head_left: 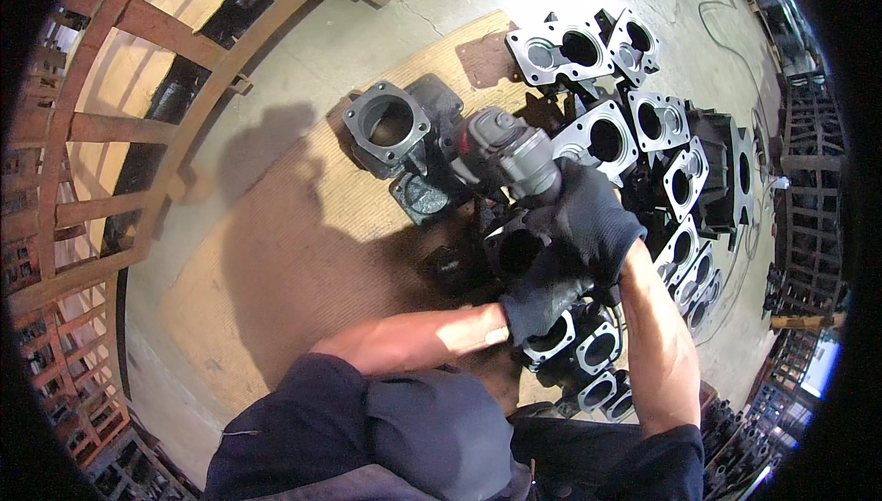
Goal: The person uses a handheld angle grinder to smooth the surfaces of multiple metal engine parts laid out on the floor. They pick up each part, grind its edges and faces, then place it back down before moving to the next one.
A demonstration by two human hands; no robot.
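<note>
A grey angle grinder (514, 157) is held over the work area, its head toward the far left and its disc hidden from view. My right hand (597, 221), in a dark glove, wraps around its body. Closer to me, my left hand (548, 294), also gloved, is closed at the tool's rear end; its fingers are partly hidden. Just left of the grinder's head stands a grey metal casting (386, 124) with a square flange and a round bore. Another dark casting (516, 248) with a round opening lies below the tool, beside my hands.
Many similar castings with bright machined faces (661, 120) crowd the right side, and several more (597, 349) sit near my body. Beneath lies a tan ribbed mat (276, 271) on a concrete floor. Rusty metal cage racks (92, 207) stand left; a cable (717, 19) runs at far right.
</note>
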